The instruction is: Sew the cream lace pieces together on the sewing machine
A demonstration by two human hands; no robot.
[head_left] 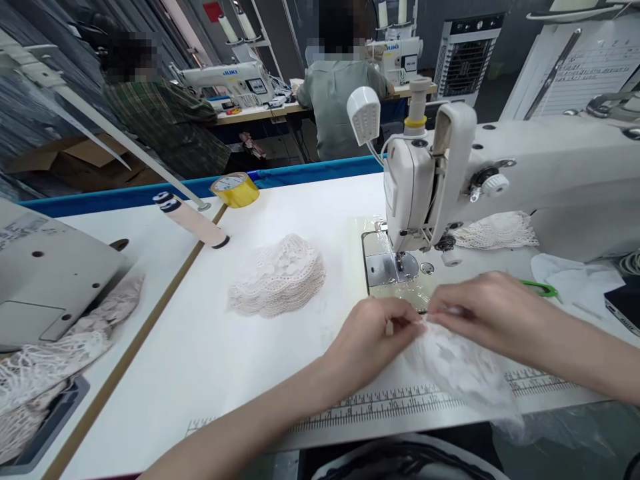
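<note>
Both my hands pinch the upper edge of a sheer white lace piece (pixel 457 363), which hangs down over the table's front edge. My left hand (pixel 373 340) grips it with thumb and forefinger. Close beside it, my right hand (pixel 483 307) is closed on the same edge. Just beyond my fingers stands a white sewing machine (pixel 415 180), its needle and presser foot above the metal needle plate (pixel 385 269). To the left lies a stack of scalloped lace pieces (pixel 280 277). More lace (pixel 497 230) rests behind the machine head.
A pink thread cone (pixel 193 221) and a yellow tape roll (pixel 235 190) lie at the back left. Green-handled snips (pixel 540 288) are at right. A ruler strip (pixel 370 407) runs along the front edge. Two people sit at machines beyond the table.
</note>
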